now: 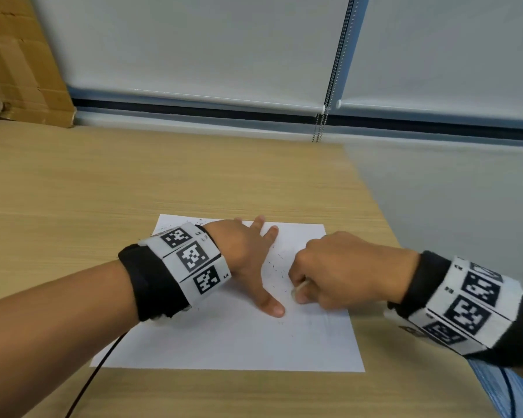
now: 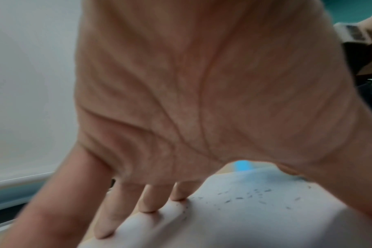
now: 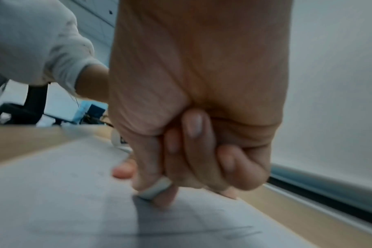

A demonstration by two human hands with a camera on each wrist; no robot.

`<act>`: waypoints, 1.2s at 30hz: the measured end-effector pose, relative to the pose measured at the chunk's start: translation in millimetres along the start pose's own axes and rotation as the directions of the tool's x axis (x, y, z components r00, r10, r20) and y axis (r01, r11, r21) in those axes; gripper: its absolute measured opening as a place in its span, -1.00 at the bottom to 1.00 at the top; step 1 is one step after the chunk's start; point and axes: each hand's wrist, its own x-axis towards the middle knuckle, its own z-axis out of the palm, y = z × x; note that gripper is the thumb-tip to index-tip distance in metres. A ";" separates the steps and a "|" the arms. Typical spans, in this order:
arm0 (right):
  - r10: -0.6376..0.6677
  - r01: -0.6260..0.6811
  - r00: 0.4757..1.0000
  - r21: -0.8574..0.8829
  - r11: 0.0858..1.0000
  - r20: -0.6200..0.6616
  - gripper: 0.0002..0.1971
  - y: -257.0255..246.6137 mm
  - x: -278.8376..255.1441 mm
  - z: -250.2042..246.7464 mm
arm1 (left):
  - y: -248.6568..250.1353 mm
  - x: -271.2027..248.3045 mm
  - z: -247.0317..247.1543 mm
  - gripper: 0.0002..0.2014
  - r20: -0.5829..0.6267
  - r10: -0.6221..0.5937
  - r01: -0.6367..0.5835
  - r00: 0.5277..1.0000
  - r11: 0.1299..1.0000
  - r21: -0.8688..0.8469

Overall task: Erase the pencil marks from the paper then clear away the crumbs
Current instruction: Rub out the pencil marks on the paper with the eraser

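Observation:
A white sheet of paper (image 1: 233, 342) lies on the wooden table (image 1: 103, 182). My left hand (image 1: 248, 254) presses flat on the sheet, fingers straight and spread, thumb pointing toward me. My right hand (image 1: 338, 276) pinches a small whitish eraser (image 1: 299, 289) between thumb and forefinger, its end on the paper just right of my left thumb. In the right wrist view the eraser (image 3: 155, 188) touches the paper (image 3: 64, 201) beside faint pencil lines (image 3: 234, 233). Dark eraser crumbs (image 1: 277, 267) lie scattered between my hands and at the sheet's far left corner; in the left wrist view the crumbs (image 2: 244, 196) show under my palm.
A cardboard box (image 1: 18, 61) stands at the table's far left corner. White roller blinds (image 1: 194, 46) with a bead chain (image 1: 322, 128) hang behind the table. The table's right edge (image 1: 384, 212) runs close to the paper. A black cable (image 1: 94, 375) trails from my left wrist.

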 end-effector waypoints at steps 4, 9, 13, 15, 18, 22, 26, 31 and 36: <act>-0.085 0.086 0.995 -0.016 0.996 0.055 -0.78 -12.0 -8.2 6.5 | 1.3 -0.5 -1.1 0.44 0.019 -0.007 0.007 1.000 1.000 -0.004; -0.007 0.007 1.000 0.012 1.000 -0.003 -0.79 2.3 0.3 3.0 | 1.5 -1.9 -2.5 0.42 0.024 -0.007 0.007 1.000 1.000 -0.005; -0.002 -0.005 0.995 0.063 0.998 0.097 -0.77 1.8 -2.7 1.0 | 1.8 -3.5 -2.9 0.38 0.027 0.005 -0.005 1.000 1.000 -0.005; 0.097 -0.099 0.995 0.045 0.994 0.035 -0.75 18.2 14.9 -6.7 | 1.0 -3.3 -2.3 0.38 0.011 0.008 -0.008 1.000 1.000 -0.002; 0.192 -0.187 0.975 0.061 0.981 -0.108 -0.74 44.3 45.3 -10.1 | 0.4 -2.2 -0.2 0.38 0.001 0.013 -0.013 1.000 1.000 0.001; 0.165 -0.152 0.980 0.115 0.982 -0.109 -0.72 51.4 46.5 -2.5 | 0.4 -0.3 -1.4 0.39 0.021 0.012 -0.012 1.000 1.000 -0.003; 0.092 -0.094 0.995 0.060 0.994 0.047 -0.72 46.0 36.5 -6.8 | -0.6 0.6 -0.8 0.39 0.024 0.009 -0.009 1.000 1.000 -0.011; 0.176 -0.174 0.977 0.030 0.984 -0.120 -0.72 57.7 60.2 -16.3 | -0.1 0.7 -1.7 0.39 0.021 0.006 -0.006 1.000 1.000 0.014; 0.078 -0.079 0.993 0.020 0.997 0.084 -0.69 48.3 45.0 -9.2 | 0.9 -0.5 -2.9 0.38 0.037 0.001 -0.001 0.999 1.000 0.005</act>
